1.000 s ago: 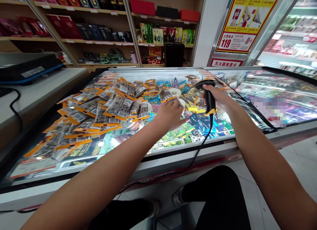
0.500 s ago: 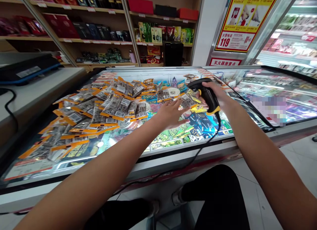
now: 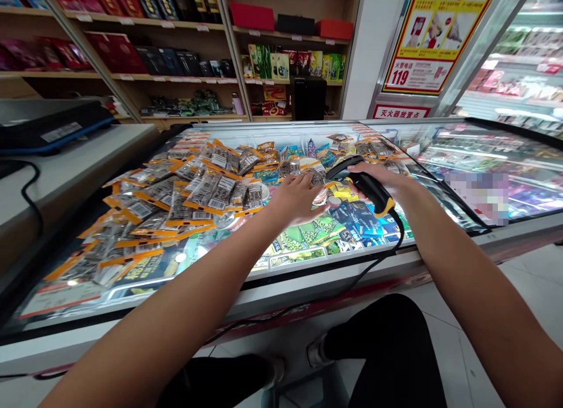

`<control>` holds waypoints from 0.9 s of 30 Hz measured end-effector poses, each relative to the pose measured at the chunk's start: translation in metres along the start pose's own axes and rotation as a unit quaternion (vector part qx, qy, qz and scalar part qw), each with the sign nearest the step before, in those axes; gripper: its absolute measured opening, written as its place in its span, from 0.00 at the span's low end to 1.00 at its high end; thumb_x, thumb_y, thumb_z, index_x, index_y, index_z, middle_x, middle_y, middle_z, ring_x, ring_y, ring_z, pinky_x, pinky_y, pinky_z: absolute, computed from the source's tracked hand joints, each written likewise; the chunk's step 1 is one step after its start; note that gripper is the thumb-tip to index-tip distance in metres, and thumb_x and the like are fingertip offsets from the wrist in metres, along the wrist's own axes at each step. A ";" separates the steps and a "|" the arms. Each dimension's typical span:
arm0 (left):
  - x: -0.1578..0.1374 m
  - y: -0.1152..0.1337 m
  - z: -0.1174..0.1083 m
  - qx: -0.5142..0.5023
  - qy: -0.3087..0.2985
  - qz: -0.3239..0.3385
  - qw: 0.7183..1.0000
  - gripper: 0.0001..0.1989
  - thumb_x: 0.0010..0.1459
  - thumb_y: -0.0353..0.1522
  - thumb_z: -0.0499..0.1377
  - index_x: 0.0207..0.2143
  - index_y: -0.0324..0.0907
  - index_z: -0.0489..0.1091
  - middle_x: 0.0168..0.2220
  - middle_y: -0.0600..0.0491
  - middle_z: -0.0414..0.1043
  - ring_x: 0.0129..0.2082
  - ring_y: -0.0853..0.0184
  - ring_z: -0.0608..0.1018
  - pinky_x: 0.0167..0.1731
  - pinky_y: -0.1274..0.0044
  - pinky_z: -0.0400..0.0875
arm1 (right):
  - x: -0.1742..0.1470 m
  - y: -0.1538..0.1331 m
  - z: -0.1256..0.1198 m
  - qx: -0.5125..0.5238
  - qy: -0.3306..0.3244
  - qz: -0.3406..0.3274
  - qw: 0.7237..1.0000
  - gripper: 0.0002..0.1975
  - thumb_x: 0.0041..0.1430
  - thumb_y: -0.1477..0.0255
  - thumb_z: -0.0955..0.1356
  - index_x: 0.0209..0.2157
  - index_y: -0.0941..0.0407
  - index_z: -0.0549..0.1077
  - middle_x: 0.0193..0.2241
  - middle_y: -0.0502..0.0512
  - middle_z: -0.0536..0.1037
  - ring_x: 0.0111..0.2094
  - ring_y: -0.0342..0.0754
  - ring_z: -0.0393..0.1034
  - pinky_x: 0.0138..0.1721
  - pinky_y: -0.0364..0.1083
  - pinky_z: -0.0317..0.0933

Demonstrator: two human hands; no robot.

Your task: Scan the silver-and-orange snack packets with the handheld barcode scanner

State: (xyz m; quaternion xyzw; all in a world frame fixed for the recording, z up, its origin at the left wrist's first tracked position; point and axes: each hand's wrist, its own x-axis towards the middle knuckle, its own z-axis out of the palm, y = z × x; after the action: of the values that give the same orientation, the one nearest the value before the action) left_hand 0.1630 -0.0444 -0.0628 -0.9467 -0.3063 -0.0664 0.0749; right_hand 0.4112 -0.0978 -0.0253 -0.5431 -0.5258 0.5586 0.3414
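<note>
Here the head-worn camera looks forward and down, quite near above the glass-topped case (image 3: 281, 293), facing shelves (image 3: 277, 33).

Left side: heaped orange-edged clear plastic packets (image 3: 185, 194) block low passage.
Above them: open air.
Front right: looping black rubbery-looking cable (image 3: 401, 237) crosses the way.

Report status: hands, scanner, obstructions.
Right hand gripping scanner. Left hand at packet, hold unclear. Scanner facing packet, nothing visible between. Cord hanging down display case front.
</note>
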 end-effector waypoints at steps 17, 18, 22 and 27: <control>-0.006 -0.017 0.002 0.036 0.077 -0.048 0.995 0.33 0.64 0.55 0.45 0.61 0.45 0.64 0.70 0.44 0.53 0.70 0.48 0.52 0.68 0.56 0.35 | 0.023 0.026 -0.064 -0.293 0.424 0.022 0.857 0.34 0.54 0.39 0.61 0.39 0.55 0.78 0.36 0.68 0.79 0.48 0.70 0.73 0.49 0.61 0.63; -0.006 -0.015 0.000 0.036 0.088 -0.039 0.995 0.32 0.65 0.54 0.45 0.61 0.45 0.63 0.70 0.44 0.53 0.70 0.48 0.52 0.68 0.56 0.35 | 0.023 0.027 -0.063 -0.303 0.419 0.030 0.856 0.36 0.54 0.38 0.60 0.39 0.56 0.78 0.36 0.69 0.79 0.46 0.70 0.73 0.49 0.62 0.63; -0.004 0.000 -0.009 0.036 0.104 0.011 0.994 0.25 0.68 0.47 0.47 0.60 0.44 0.63 0.68 0.43 0.55 0.69 0.49 0.55 0.67 0.57 0.40 | 0.022 0.026 -0.064 -0.311 0.433 0.003 0.846 0.37 0.53 0.37 0.61 0.39 0.57 0.78 0.34 0.69 0.79 0.43 0.69 0.74 0.46 0.60 0.65; -0.002 0.015 -0.013 0.018 0.079 0.088 0.993 0.21 0.69 0.41 0.48 0.60 0.45 0.62 0.68 0.44 0.56 0.67 0.50 0.58 0.66 0.56 0.46 | 0.023 0.026 -0.066 -0.216 0.442 -0.064 0.868 0.34 0.57 0.41 0.62 0.44 0.55 0.77 0.31 0.63 0.80 0.40 0.64 0.76 0.40 0.55 0.68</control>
State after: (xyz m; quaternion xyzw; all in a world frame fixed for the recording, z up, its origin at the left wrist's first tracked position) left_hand 0.1688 -0.0599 -0.0521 -0.9601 -0.2163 -0.1289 0.1215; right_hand 0.4762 -0.0671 -0.0467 -0.7585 -0.4611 0.1093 0.4473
